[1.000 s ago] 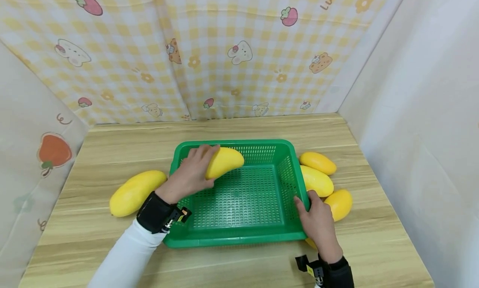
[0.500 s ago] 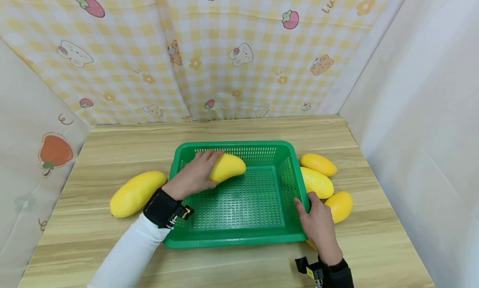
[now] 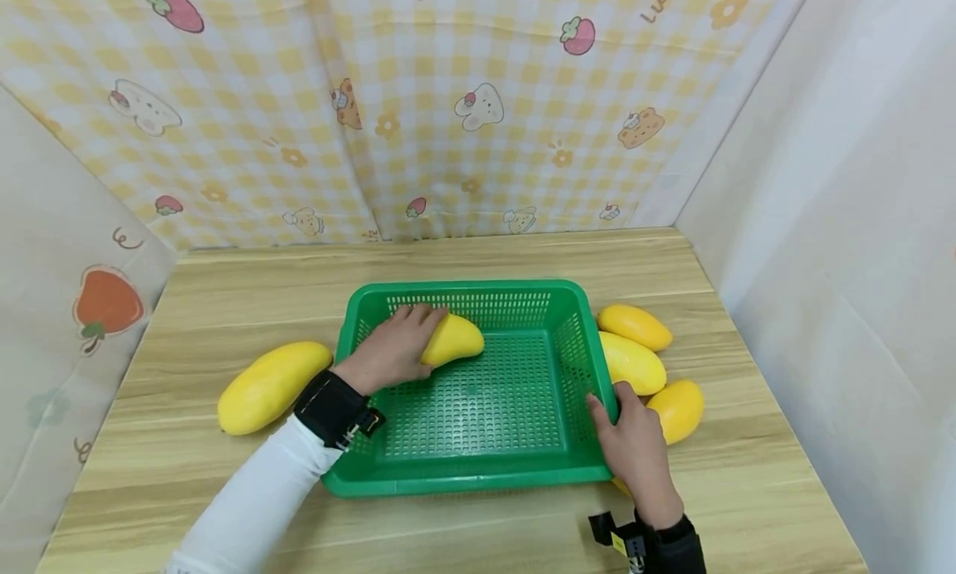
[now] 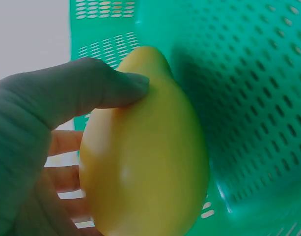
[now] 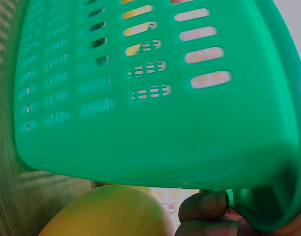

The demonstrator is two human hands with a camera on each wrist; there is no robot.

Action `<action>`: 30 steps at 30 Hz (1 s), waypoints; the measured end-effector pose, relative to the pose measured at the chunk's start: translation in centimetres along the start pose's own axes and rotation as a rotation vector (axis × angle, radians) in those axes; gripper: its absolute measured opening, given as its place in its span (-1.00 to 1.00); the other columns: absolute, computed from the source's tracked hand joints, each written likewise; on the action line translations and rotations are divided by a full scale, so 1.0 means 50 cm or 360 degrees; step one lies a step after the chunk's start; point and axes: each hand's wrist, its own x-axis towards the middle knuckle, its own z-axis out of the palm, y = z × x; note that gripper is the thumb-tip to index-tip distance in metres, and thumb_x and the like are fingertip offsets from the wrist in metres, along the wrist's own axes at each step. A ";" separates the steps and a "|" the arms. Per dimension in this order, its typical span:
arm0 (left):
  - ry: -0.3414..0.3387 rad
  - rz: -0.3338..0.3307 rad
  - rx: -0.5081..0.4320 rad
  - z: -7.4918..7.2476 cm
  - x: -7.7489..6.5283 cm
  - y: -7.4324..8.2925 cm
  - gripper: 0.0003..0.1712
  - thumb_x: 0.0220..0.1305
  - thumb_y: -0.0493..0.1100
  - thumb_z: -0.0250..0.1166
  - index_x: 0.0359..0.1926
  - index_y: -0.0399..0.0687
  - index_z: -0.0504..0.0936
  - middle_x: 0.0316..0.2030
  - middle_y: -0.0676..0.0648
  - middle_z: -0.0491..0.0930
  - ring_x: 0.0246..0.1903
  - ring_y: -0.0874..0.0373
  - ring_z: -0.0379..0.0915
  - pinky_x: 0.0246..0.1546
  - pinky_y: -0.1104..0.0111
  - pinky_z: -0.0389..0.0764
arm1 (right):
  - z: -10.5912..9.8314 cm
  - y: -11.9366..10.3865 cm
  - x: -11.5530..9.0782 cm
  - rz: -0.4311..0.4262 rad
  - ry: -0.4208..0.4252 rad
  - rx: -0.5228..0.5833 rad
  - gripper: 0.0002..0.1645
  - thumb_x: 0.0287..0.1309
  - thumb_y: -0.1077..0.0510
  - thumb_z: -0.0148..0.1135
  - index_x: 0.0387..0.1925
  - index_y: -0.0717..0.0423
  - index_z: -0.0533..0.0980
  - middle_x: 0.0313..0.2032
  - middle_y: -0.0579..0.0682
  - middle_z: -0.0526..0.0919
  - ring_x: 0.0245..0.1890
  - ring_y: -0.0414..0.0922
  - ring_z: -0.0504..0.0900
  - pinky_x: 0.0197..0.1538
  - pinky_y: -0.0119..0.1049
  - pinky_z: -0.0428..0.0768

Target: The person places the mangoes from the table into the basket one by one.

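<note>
A yellow mango (image 3: 457,340) is in my left hand (image 3: 392,347), low inside the left part of a green plastic basket (image 3: 470,480). The left wrist view shows the thumb (image 4: 111,88) across the near side of this mango (image 4: 150,167), with the other fingers behind it. At the basket's right side, my right hand (image 3: 636,454) grips the rim, thumb inside and fingers outside. In the right wrist view the fingertips (image 5: 204,204) sit under the rim, beside the slotted basket wall (image 5: 140,142).
One large mango (image 3: 275,387) lies on the wooden table (image 3: 246,292) left of the basket. Outside its right wall lie several more, among them an upper mango (image 3: 635,326), a pale yellow mango (image 3: 633,364) and an orange-yellow mango (image 3: 677,411). A patterned cloth (image 3: 418,159) hangs behind.
My left hand has lowered the mango further into the basket, its wrist shifting slightly right. My right hand stays on the rim, and the basket keeps nearly the same place.
</note>
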 end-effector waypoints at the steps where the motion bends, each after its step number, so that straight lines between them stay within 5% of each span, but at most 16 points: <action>1: -0.0011 0.0005 0.0030 0.003 0.002 0.000 -0.05 -0.04 -0.13 0.49 0.36 -0.21 0.25 0.14 -0.27 0.35 0.03 -0.17 0.32 -0.10 0.07 0.49 | 0.000 0.000 0.000 -0.0001 0.0002 0.0001 -0.67 0.33 0.01 0.14 -0.21 0.26 0.42 -0.61 0.03 0.41 -0.62 -0.10 0.43 -0.57 -0.27 0.40; 16: 0.0006 0.0100 0.0374 0.027 0.003 0.002 -0.05 -0.21 -0.11 0.61 0.23 -0.29 0.37 0.03 -0.32 0.38 0.00 -0.22 0.35 -0.10 0.06 0.52 | 0.001 0.002 0.001 -0.0003 -0.0023 0.0012 -0.65 0.34 0.01 0.12 -0.18 0.27 0.41 -0.59 0.04 0.41 -0.62 -0.09 0.43 -0.56 -0.26 0.41; 30: 0.0003 0.0034 0.0328 0.023 0.000 0.001 -0.03 -0.22 -0.19 0.62 0.25 -0.29 0.36 0.01 -0.35 0.32 0.00 -0.22 0.28 -0.09 0.10 0.50 | 0.001 0.001 0.001 0.0004 -0.0023 0.0013 -0.66 0.34 0.02 0.13 -0.19 0.27 0.40 -0.61 0.03 0.40 -0.63 -0.09 0.43 -0.56 -0.27 0.40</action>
